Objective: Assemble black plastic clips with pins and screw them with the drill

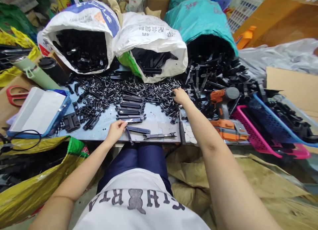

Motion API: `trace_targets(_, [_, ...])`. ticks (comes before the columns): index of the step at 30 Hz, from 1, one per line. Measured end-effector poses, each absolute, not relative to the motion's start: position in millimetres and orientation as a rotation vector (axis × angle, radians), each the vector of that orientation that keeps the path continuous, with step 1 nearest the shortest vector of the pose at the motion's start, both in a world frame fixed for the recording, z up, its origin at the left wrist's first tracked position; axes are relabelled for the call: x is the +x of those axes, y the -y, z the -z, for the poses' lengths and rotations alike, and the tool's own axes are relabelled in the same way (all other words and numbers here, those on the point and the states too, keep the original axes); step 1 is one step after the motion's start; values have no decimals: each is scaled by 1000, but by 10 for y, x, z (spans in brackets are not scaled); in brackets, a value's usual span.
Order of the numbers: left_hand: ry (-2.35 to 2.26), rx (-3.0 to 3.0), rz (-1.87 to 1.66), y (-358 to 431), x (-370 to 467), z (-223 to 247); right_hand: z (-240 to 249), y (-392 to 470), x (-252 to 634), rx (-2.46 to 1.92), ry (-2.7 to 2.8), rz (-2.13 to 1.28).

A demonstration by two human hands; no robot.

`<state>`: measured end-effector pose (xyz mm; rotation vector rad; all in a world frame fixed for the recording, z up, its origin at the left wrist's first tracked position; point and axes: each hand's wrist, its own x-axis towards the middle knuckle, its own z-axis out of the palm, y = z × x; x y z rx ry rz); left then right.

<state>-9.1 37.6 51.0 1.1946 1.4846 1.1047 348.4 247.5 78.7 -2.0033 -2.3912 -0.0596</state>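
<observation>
My left hand (116, 131) is closed in a pinch at the table's front edge. Between its fingertips is the end of a black plastic arm (137, 129), with a shorter black piece (129, 137) angled down beside it. My right hand (181, 96) reaches into the heap of small black parts with metal pins (159, 89); its fingertips are bunched, and what they grip is hidden. A column of similar black arms (130, 107) lies side by side beyond my left hand. Another forked black arm (160, 135) rests flat near the edge. Right of it lies a black-handled hammer (182, 127).
An orange cordless drill (225, 114) stands right of my right forearm, near pink (253, 130) and blue baskets (275, 115). White sacks (151, 34) and a teal sack (201, 18) of black parts line the back. Left are a green flask (37, 72) and red scissors (17, 95).
</observation>
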Motion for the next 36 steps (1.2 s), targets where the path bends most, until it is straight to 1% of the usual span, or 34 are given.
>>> trace_targets(3, [-1492, 1145, -1124, -425, -83, -526, -832, -2492, 3430, -1958, 2331, 21])
trace_targets(6, [-1521, 1156, -1154, -426, -65, -500, -902, -2502, 3283, -1854, 2251, 80])
trace_targets(8, [-1547, 1278, -1128, -392, -50, -473, -927, -2512, 3125, -1737, 2278, 87])
trace_targets(12, [-1684, 1552, -1046, -311, -18, -444, -865, -2571, 2736, -1513, 2491, -33])
trace_targets(16, [-1926, 1642, -957, -283, -8, -483, -771, -2626, 2493, -1563, 2551, -62])
trace_targets(19, [-1946, 1626, -788, -266, -6, -515, -768, -2590, 2503, -1591, 2513, -41])
trace_targets(21, [-1934, 1646, -750, -245, 3, -509, -782, -2526, 2562, -1587, 2479, -31])
trace_targets(26, [-1836, 1753, -959, -168, 42, -396, -748, -2399, 2601, -1647, 2410, -56])
trace_targets(32, [-1624, 1898, -1205, -118, 33, -272, -709, -2514, 2386, -1739, 2404, -28])
trace_targets(36, [-1659, 1929, -1273, -134, 13, -221, -761, -2476, 2408, -1714, 2392, -19])
